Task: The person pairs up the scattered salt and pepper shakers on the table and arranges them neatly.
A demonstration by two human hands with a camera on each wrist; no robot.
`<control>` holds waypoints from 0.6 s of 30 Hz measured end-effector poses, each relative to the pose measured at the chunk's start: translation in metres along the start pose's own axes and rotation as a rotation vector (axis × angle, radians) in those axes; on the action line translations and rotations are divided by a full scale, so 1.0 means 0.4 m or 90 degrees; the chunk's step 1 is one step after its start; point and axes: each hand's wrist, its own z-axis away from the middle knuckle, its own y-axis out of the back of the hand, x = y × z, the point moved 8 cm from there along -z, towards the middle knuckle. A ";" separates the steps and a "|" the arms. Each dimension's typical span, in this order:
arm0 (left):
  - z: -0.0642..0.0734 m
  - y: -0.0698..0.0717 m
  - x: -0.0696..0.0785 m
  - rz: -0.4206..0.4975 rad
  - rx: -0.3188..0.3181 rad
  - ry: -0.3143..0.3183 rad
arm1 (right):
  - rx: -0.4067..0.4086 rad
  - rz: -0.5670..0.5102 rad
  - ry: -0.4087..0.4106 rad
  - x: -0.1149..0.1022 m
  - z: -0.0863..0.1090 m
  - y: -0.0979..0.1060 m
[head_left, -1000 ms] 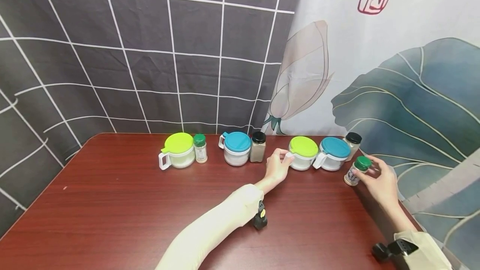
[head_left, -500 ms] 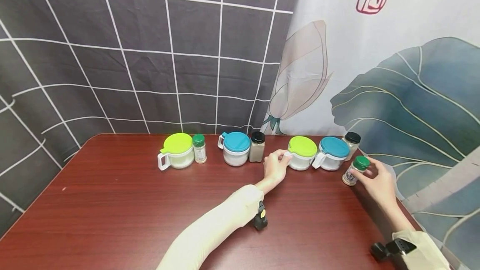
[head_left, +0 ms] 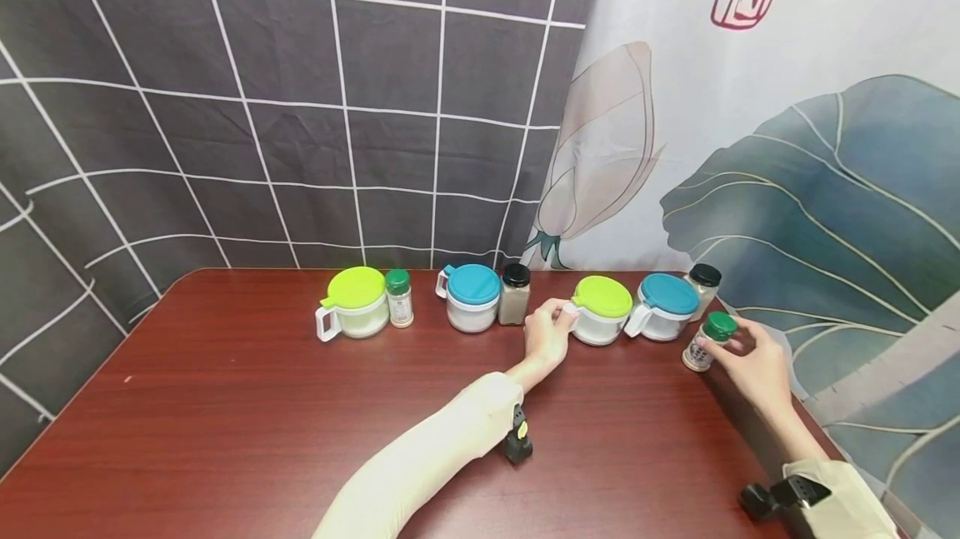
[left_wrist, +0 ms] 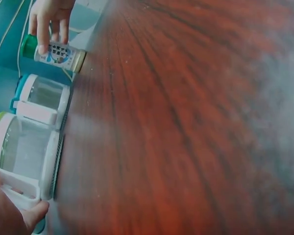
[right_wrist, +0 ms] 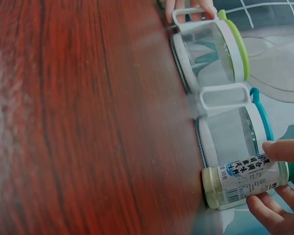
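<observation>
Right of centre in the head view, the left hand grips the green-lidded jar by its handle, which faces it, while farther right, the right hand pinches the slim shaker, probably because fingertips suffice.

- Table: reddish-brown, wood-grained, its far left corner rounded.
- Blue pot: upright near the far edge, handle at its left.
- Jar: upright, black-capped, just right of the blue pot.
- Shaker: upright, green-capped, left of the blue pot.
- Green pot: farther left of the blue pot.
- Second green pot: right of the blue pot, past the jar.
- Second blue pot: farther right of the blue pot.
- Second jar: far right of the blue pot, partly hidden.
- Second shaker: far right and nearer than the blue pot; whether its base touches the wood is unclear.
</observation>
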 end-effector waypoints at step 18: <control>0.018 0.041 0.003 0.001 0.002 0.029 | -0.005 -0.012 0.021 -0.045 -0.001 -0.015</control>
